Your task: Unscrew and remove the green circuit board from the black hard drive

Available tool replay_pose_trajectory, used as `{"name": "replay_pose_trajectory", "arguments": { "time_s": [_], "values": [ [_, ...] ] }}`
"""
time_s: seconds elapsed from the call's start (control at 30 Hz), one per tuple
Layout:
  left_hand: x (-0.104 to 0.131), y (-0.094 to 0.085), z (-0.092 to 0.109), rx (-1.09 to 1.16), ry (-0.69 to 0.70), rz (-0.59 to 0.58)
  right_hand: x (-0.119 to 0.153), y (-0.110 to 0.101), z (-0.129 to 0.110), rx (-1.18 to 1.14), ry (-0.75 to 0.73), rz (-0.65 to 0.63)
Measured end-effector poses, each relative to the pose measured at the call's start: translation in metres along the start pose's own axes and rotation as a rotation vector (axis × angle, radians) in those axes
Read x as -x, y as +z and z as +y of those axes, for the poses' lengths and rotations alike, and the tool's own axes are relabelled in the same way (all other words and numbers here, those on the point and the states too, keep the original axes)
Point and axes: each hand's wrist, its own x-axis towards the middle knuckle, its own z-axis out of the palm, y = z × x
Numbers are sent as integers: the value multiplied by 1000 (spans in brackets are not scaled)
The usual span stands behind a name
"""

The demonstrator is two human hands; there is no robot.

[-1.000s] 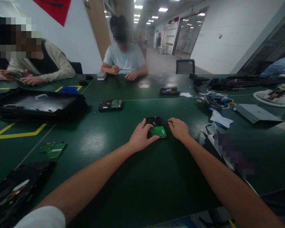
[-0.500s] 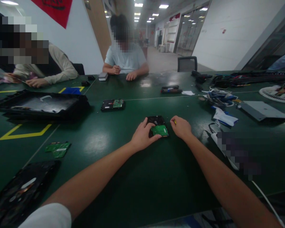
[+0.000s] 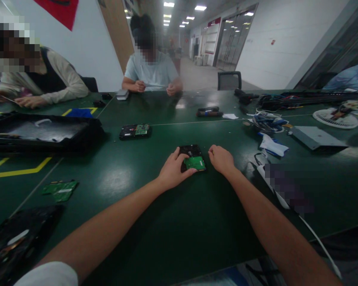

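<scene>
A black hard drive with a green circuit board (image 3: 195, 163) lies on the dark green table in front of me. My left hand (image 3: 173, 169) grips its left side, thumb along the near edge and fingers at the far left corner. Just right of the drive, not touching it, my right hand (image 3: 221, 159) is closed, its fingers curled together; what it holds, if anything, is hidden. A second hard drive (image 3: 135, 131) rests farther back on the left. Loose green circuit boards (image 3: 61, 190) lie at the left, beyond a black casing (image 3: 20, 242).
A large black tray (image 3: 44, 129) stands at the left. On the right are a cable bundle (image 3: 268, 121), a grey metal box (image 3: 318, 138), a white-and-blue packet (image 3: 273, 145) and a white power strip (image 3: 273, 186). People sit across the table.
The view has shifted slightly to the right. My left hand stays on the drive. The yellow bit seen in my right hand no longer shows. The person opposite has moved their hands.
</scene>
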Motion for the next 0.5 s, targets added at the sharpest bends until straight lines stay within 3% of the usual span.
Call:
{"name": "replay_pose_trajectory", "arguments": {
  "time_s": [0.3,0.5],
  "values": [
    [0,0,-1,4,5,2,10,-5,-6,-73,-86,56],
    [0,1,-1,0,22,12,13,-7,-16,-275,-289,90]
  ]
}}
